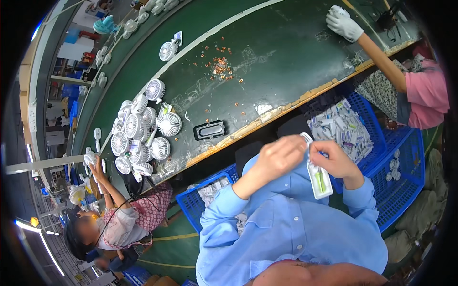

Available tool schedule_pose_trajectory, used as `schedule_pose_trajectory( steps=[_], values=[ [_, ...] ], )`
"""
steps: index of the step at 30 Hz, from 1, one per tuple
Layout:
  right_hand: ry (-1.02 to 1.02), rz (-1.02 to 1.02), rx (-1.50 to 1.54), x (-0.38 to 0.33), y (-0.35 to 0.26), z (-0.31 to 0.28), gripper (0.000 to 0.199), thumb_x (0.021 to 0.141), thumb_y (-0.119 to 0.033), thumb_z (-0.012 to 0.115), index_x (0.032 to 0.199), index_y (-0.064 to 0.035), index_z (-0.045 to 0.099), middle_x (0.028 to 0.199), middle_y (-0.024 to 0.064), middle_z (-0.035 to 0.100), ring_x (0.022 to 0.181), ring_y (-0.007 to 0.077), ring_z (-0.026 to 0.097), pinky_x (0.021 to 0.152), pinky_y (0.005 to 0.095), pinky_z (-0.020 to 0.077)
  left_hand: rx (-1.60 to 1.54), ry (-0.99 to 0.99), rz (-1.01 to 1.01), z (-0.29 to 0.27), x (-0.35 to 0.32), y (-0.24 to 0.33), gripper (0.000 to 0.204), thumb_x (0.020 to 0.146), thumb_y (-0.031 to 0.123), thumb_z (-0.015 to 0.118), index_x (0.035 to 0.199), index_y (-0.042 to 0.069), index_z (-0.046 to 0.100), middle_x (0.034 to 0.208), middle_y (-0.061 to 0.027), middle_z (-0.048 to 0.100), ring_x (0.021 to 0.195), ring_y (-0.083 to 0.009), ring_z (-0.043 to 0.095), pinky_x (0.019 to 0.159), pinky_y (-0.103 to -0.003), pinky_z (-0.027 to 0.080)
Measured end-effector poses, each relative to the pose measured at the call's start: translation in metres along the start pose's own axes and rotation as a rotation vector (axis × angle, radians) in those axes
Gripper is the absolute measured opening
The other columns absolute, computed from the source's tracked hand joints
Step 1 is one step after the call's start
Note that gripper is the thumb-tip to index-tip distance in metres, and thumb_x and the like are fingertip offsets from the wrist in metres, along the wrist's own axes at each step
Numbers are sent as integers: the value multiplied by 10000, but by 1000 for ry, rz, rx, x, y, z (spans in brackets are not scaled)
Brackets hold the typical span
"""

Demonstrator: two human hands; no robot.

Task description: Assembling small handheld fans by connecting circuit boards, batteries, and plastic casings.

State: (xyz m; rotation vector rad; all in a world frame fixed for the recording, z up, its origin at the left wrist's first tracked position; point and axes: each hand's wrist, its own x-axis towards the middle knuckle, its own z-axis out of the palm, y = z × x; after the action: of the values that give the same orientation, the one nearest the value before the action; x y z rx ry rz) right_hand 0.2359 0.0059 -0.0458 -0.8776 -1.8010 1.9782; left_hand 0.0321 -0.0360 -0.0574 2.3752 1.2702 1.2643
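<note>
In front of my chest is a long white plastic housing [321,189] with a narrow loop-shaped upper end and a green piece lying in its lower part. It hangs tilted, lower end toward me. My right hand [335,161] is closed, thumb and finger pinching the housing at its middle. On the other side, my left hand [280,156] has its fingers bunched at the loop-shaped end, and they seem to grip it. Whether something small is also between those fingertips, I cannot tell. Both hands are off the table, above my lap.
A green worktable [267,71] carries piled white fans [135,126], scattered small copper-coloured pieces [220,67] and a black tray [209,129]. Blue baskets [414,164] hold white parts at right; another blue basket [189,209] stands left. Co-workers sit both sides, one with a gloved hand [344,26].
</note>
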Motion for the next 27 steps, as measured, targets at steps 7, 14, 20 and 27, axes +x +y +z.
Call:
schedule_pose_trajectory(
  steps=[7, 14, 20, 27],
  values=[
    [21, 268, -76, -60, 50, -89, 195, 820, -169, 624, 705, -12, 614, 705, 74, 625, 693, 153, 600, 670, 285, 470, -493, 254, -376, -32, -7, -26, 155, 747, -80, 671, 891, -23, 669, 919, -179, 687, 868, -253, 675, 809, -355, 532],
    [396, 5, -172, -35, 77, -53, 567, 865, -221, 630, 1343, -6, 413, 1245, 165, 552, 1163, 247, 526, 990, 369, 400, -1569, 642, -421, -23, 21, -34, 205, 919, 121, 509, 1102, 62, 578, 1112, -78, 568, 972, -201, 562, 770, -313, 513],
    [-134, -27, 1094, 26, 33, -10, 546, 929, -321, 519, 1356, -27, 347, 1172, 120, 569, 1010, 215, 612, 724, 322, 560, -1829, 557, -516, 13, 53, -26, 246, 902, 112, 458, 1130, 52, 529, 1037, -64, 528, 886, -161, 498, 624, -258, 472],
    [530, -370, 172, 44, 17, -48, 541, 742, 37, 711, 1191, -27, 415, 1163, 79, 533, 1089, 155, 547, 891, 325, 492, -734, 483, -289, -8, 61, -90, 246, 825, 114, 538, 999, -59, 563, 954, -212, 616, 892, -295, 612, 809, -403, 512]
  ],
)
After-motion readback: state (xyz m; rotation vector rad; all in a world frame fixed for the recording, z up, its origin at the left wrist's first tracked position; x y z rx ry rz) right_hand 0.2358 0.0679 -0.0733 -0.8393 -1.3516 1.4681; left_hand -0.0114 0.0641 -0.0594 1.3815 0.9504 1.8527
